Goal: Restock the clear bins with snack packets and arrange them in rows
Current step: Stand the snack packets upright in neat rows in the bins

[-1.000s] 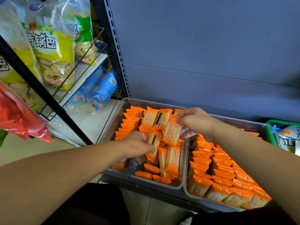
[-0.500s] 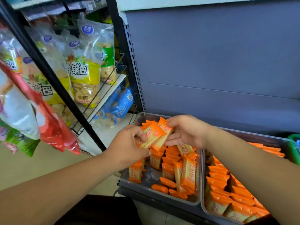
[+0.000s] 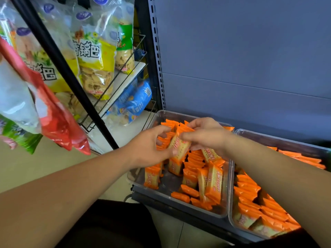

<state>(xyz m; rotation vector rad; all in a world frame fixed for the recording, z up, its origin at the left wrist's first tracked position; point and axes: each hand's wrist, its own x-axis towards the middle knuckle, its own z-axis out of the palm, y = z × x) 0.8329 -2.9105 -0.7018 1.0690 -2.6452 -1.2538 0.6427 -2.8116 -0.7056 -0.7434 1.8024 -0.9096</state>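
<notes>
Glossy orange packets (image 3: 214, 183), clear plastic bin (image 3: 226, 192)

Left: a slanted black post (image 3: 71, 81) crosses in front of a wire rack (image 3: 138, 51). Tall clear bags of round crackers (image 3: 95, 68) with yellow labels stand on the rack's white shelf board (image 3: 137, 68). A green-topped cracker bag (image 3: 125, 56) stands beside them, nearest the upright. Below that board, blue packets (image 3: 136, 101) lie heaped on a lower white shelf (image 3: 121, 136). Far left, near foreground: a red bag (image 3: 59, 122), a clear whitish bag (image 3: 16, 101) and a green packet (image 3: 21, 140), all blurred. Centre: a grey perforated upright (image 3: 157, 59) borders a plain grey-blue back panel (image 3: 241, 51) with one horizontal seam. Bottom left: pale floor (image 3: 26, 169).
</notes>
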